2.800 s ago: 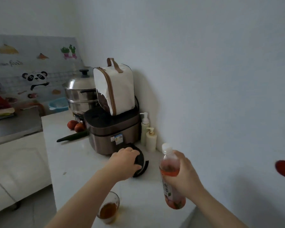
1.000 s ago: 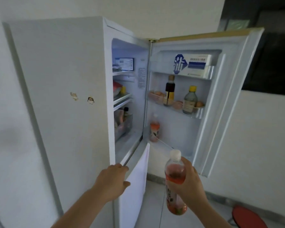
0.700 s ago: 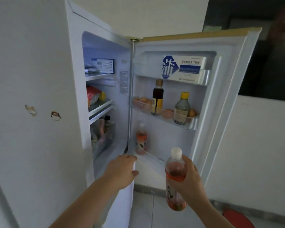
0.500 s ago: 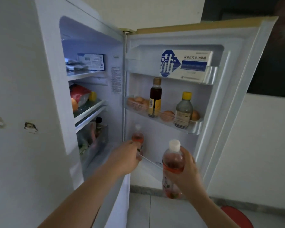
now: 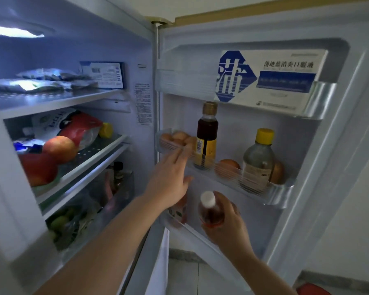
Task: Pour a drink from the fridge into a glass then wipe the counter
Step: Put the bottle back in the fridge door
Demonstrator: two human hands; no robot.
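while right hand (image 5: 226, 222) grips bottle (image 5: 210, 211), left hand (image 5: 170, 179) reaches, fingers spread.

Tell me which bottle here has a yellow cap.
The clear bottle at the right of the middle door shelf. The dark bottle beside it is brown-capped; the tea bottle in the right hand is white-capped.

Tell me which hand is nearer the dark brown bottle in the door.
Left. The left hand is just left of the dark brown bottle; the right hand is lower, gripping the red drink bottle.
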